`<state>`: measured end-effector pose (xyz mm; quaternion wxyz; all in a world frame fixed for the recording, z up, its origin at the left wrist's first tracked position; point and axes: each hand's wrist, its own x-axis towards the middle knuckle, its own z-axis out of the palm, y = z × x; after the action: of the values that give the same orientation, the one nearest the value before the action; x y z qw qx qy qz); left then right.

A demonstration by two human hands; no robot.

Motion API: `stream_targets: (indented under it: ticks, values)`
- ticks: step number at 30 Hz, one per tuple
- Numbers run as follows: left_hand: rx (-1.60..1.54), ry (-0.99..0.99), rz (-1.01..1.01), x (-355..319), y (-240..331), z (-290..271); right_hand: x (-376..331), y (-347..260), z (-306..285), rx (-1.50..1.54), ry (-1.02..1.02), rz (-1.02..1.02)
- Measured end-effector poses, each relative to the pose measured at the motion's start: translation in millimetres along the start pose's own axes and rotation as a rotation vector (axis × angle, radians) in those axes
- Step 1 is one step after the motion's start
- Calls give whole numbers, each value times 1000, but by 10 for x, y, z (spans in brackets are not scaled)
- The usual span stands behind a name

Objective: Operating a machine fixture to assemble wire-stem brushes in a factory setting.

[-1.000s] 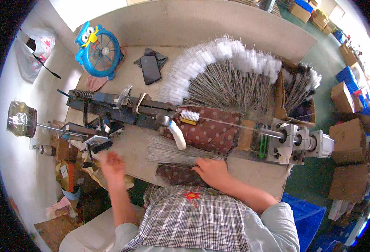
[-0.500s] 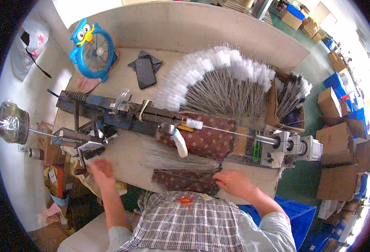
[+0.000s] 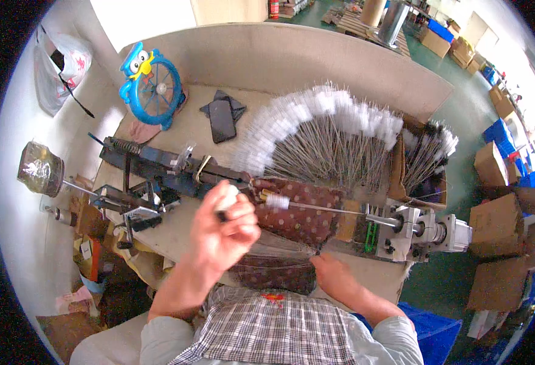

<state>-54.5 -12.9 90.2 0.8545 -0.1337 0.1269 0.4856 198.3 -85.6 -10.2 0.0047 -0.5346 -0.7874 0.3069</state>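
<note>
1. Wire-stemmed brush (image 3: pixel 278 202) lies across the middle of the bench (image 3: pixel 185 131), its white bristles beside the dark metal bar fixture (image 3: pixel 158 167) at left, its stem running right to the spindle (image 3: pixel 384 219); that line probably keeps the stem straight, and the blurred bristles suggest turning
2. Left hand (image 3: pixel 225 230) is raised in front of the fixture's right end, fingers curled inward; I cannot tell whether they close on anything
3. Right hand (image 3: pixel 335 277) is at the near right, thumb and forefinger narrow beside the right ends of loose bare wires (image 3: pixel 279 244); whether they pinch one I cannot tell
4. Those wires lie roughly side by side near the person, probably to keep them within reach
5. Brown polka-dot cloth (image 3: pixel 307 222) lies beneath the brush, perhaps as padding
6. White-headed brushes (image 3: pixel 322 103) fan across the far side, heads outward, likely so the bristles stay uncrushed
</note>
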Motion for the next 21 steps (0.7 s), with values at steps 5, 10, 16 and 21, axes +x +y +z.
stream_targets:
  ticks: [5,10,16,21]
  values:
    - [476,127,261,-426,-119,-380,-61,118,-656,-143,263,-223]
    - [1174,-171,-294,-281,-326,-124,-64,303,-1483,-76,852,-9]
    - [2211,-354,670,842,-941,-294,316,214,-1424,151,745,-137]
    - [2731,-244,786,1341,-991,-395,408,199,-1367,90,730,-82]
